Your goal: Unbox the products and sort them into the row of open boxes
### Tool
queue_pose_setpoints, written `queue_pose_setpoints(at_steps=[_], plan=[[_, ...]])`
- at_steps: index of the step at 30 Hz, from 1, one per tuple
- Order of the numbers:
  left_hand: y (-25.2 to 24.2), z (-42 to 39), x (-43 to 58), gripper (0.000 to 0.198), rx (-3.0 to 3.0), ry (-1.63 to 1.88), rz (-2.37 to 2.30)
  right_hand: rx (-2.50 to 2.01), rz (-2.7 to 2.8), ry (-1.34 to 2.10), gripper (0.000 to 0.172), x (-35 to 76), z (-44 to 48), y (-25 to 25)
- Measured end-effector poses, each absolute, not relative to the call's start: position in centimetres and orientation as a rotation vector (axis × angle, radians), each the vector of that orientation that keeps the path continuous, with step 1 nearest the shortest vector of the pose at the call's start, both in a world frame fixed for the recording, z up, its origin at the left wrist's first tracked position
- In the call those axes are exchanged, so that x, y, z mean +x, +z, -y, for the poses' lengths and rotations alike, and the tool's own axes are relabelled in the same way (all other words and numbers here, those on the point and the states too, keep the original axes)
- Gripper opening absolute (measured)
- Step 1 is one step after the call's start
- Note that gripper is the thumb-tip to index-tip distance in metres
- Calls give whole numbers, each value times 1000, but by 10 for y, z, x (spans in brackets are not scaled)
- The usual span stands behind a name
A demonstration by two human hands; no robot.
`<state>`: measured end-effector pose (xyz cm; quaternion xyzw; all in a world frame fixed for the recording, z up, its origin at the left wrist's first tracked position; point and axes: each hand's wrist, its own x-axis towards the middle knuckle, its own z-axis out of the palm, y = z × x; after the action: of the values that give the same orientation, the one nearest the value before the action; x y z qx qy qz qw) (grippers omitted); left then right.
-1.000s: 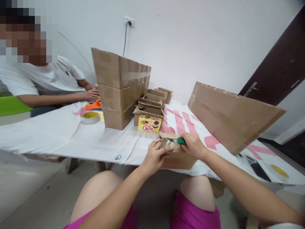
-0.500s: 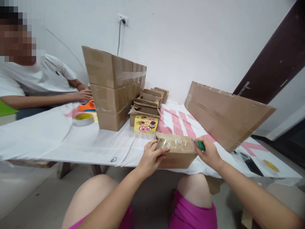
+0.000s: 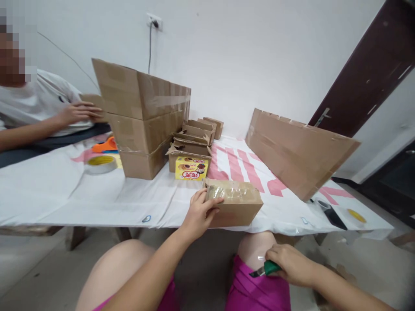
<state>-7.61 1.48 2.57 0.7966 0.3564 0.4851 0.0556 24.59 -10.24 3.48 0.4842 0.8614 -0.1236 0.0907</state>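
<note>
Cardboard box (image 3: 238, 207) under left hand's (image 3: 200, 212) clasping fingers; right hand (image 3: 289, 264) fisted around green-handled knife (image 3: 264, 270).

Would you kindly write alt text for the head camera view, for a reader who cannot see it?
A seated person's left hand grips a small taped cardboard box at the table edge, while the right hand holds a green-handled knife by the lap. Stacked cartons stand behind; another person's hand touches them.

The right hand (image 3: 293, 264) has carried the cutter (image 3: 264, 270) off the box (image 3: 235, 203) to the lap.

bare arms, magenta shorts (image 3: 259, 291)
</note>
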Motion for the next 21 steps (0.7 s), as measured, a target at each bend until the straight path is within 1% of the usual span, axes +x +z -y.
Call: queue_pose_setpoints(at_steps=[2, 4, 7, 9, 13, 21], plan=[[25, -15, -77, 31, 2419, 1475, -1075, 1492, -2610, -403, 17, 244, 96, 52], [24, -15, -77, 30, 2420, 1478, -1065, 1659, -2685, -379, 22, 239, 89, 69], [24, -15, -77, 30, 2419, 1475, -1064, 1928, -2768, -149, 39, 227, 78, 91], [24, -15, -77, 29, 2417, 1469, -1070, 1980, -2765, 62, 44, 217, 70, 103], [23, -16, -77, 30, 2419, 1471, -1060, 1907, -2640, 314, 42, 198, 57, 117], [21, -18, -80, 31, 2413, 1456, -1051, 1874, -2490, 497, 39, 179, 41, 119]])
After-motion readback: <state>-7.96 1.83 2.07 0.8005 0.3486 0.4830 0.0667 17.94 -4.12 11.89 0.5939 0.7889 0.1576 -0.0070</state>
